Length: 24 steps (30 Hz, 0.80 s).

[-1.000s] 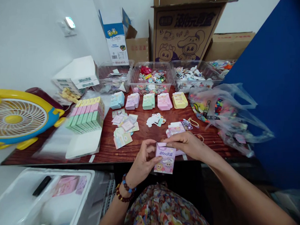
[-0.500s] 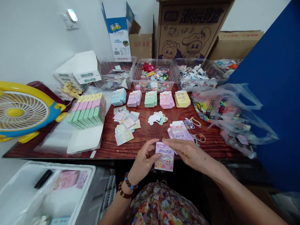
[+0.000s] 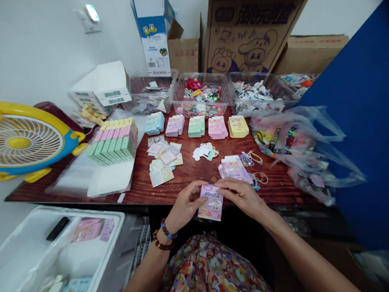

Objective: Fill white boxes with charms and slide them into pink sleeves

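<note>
Dark red wood-grain tabletop (image 3: 195, 171) against a pale wall (image 3: 50, 40). Small purple box (image 3: 211, 208), with printed characters on the front, held up at the tabletop's near edge, just above the lap. Gripped at its left side by the left hand (image 3: 185, 206), thumb across the front. Right hand (image 3: 242, 199) at the top right corner, fingers bent, tips touching the box; whether pinching or only pressing, cannot tell. Two beaded bracelets (image 3: 168, 233) on the left wrist.

Just beyond the right hand, a loose stack of flat purple cartons (image 3: 235, 169), with cord loops (image 3: 261, 177) beside it. Farther in, near the middle, a little heap of stickers (image 3: 205, 152); left of that, a bigger spread of cards (image 3: 163, 160). Behind these, five small bundles in a row: blue (image 3: 154, 123), purple, green, pink, yellow (image 3: 238, 127). Next, see-through tubs (image 3: 199, 105) filled with small colourful bits.

At left, green, pink and yellow boxes (image 3: 113, 149) in rows on a white tray (image 3: 111, 183); past them, a yellow-and-blue fan (image 3: 18, 143). At right, bulging plastic bags (image 3: 299, 138). At the back, a large printed cardboard box (image 3: 248, 37). Below left, a white bin (image 3: 115, 239) with pink packs inside.
</note>
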Available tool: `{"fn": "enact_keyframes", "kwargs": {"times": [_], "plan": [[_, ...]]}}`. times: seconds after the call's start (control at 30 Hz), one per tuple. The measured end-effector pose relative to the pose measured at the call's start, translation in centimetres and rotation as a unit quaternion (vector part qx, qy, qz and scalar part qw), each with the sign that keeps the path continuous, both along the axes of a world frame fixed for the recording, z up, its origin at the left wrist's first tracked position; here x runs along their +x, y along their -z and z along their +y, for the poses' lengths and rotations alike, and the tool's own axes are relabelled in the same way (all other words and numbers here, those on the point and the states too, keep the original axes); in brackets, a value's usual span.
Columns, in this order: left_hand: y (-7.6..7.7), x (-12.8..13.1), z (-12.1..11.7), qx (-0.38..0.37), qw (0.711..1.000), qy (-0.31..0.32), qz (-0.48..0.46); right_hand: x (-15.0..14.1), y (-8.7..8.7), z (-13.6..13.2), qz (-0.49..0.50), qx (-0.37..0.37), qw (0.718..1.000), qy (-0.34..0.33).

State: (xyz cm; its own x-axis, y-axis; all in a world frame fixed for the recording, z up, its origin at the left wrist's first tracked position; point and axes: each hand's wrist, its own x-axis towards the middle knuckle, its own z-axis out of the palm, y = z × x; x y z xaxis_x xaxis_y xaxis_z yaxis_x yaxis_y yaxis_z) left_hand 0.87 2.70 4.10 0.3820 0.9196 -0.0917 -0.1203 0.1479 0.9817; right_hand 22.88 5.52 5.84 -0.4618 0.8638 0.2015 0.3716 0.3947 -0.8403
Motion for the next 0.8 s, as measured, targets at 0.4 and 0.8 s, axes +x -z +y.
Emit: {"fn": "enact_keyframes", "kwargs": {"times": [0.4, 0.8], "plan": [[2.5, -1.3, 1.9, 0.160, 0.936, -0.165, 0.266, -0.5, 3.2, 4.4, -0.036, -0.117, 0.987, 0.105], [4.2, -1.9, 4.8, 0.323, 0.786, -0.252, 0.463, 5.7, 3.2, 11.5, -0.363, 0.004, 0.928, 0.082]]}}
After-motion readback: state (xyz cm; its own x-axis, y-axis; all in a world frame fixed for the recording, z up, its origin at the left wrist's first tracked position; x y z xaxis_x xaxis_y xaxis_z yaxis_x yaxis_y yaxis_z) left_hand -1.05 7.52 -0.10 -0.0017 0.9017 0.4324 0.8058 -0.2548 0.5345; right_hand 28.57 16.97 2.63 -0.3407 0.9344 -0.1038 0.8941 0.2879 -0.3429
